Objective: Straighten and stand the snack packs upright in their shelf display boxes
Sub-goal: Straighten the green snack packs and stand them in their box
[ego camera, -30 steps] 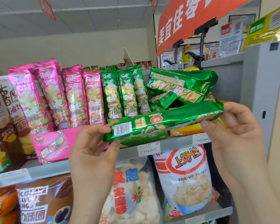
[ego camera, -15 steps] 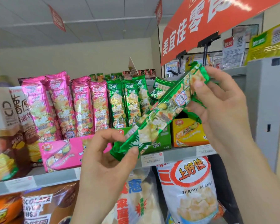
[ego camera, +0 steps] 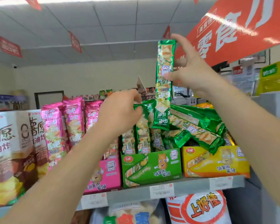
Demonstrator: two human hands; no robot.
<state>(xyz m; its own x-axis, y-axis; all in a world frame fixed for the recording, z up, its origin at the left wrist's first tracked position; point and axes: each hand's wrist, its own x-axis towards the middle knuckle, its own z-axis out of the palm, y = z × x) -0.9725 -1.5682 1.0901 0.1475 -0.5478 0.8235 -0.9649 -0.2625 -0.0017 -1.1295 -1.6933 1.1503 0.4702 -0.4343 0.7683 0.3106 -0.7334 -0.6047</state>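
My right hand (ego camera: pixel 189 71) holds a long green snack pack (ego camera: pixel 164 88) upright, printed side toward me and upside down. Its lower end hangs just above the green display box (ego camera: pixel 152 165). My left hand (ego camera: pixel 120 112) reaches to the tops of the green packs standing in that box (ego camera: pixel 142 136), with thumb and fingers pinched on their upper edges. Several more green packs (ego camera: pixel 197 126) lie in a loose pile across the yellow display box (ego camera: pixel 217 160) to the right. Pink packs (ego camera: pixel 71 123) stand upright in the pink box (ego camera: pixel 103 175) to the left.
The boxes sit on a grey shelf edge with price tags (ego camera: pixel 162 190). Large brown and white snack bags (ego camera: pixel 11 151) stand at far left. A shrimp-flakes bag (ego camera: pixel 199 209) hangs on the shelf below. A red banner (ego camera: pixel 242 29) hangs overhead, and a grey shelf upright (ego camera: pixel 275 126) stands at right.
The green pack swung from horizontal through a diagonal to upright. My left hand let go of its lower end and moved to the standing green packs. The view tilted upward.
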